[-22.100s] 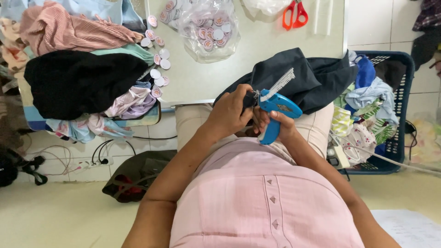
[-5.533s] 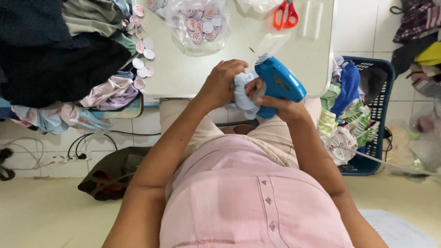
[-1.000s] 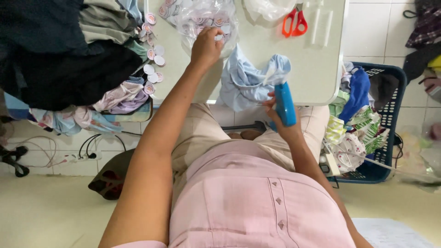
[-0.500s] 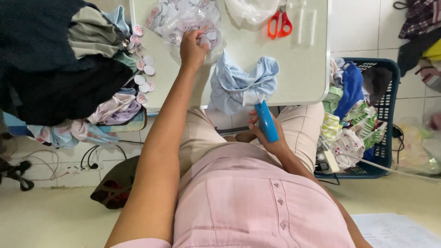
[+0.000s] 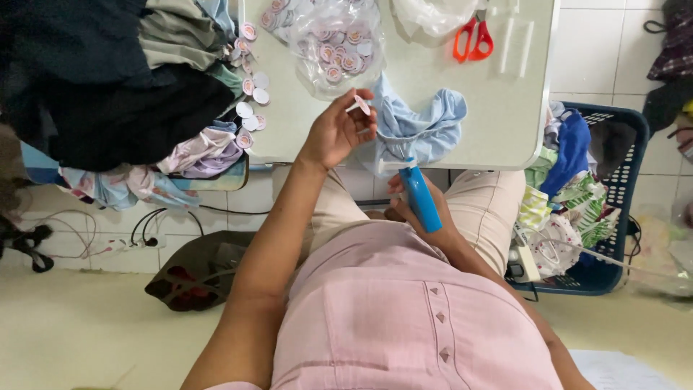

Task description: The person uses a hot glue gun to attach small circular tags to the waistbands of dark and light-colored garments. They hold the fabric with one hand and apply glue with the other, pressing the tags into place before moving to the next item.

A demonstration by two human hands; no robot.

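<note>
From the head camera, the left hand (image 5: 338,133) is raised over the near edge of the white table (image 5: 433,94), fingers pinched narrow around a small round pink tag (image 5: 361,105) held at about twelve o'clock of the palm. The tag looks like a thin, light, stiff disc, probably easy to drop or bend, so a fingertip pinch at its rim seems the sensible hold. At one o'clock from that hand lies a clear plastic bag (image 5: 339,47) of similar tags, and more loose tags (image 5: 249,108) are scattered at nine to ten o'clock along the edge of a pile of clothes (image 5: 123,87).

The right hand (image 5: 415,213) sits lower, near the lap at about four o'clock from the left hand, wrapped around a blue tagging gun (image 5: 421,198) whose white tip points up toward the table. The gun looks rigid and smooth plastic, fairly light, best held round its body as it is now.

Between the two hands, draped over the table edge, lies a light blue garment (image 5: 422,126), soft and limp; it is likely to slide unless gathered. Red scissors (image 5: 473,40) rest at the far side, at twelve o'clock. A dark blue basket (image 5: 613,209) of mixed clothes stands at three o'clock on the floor.
</note>
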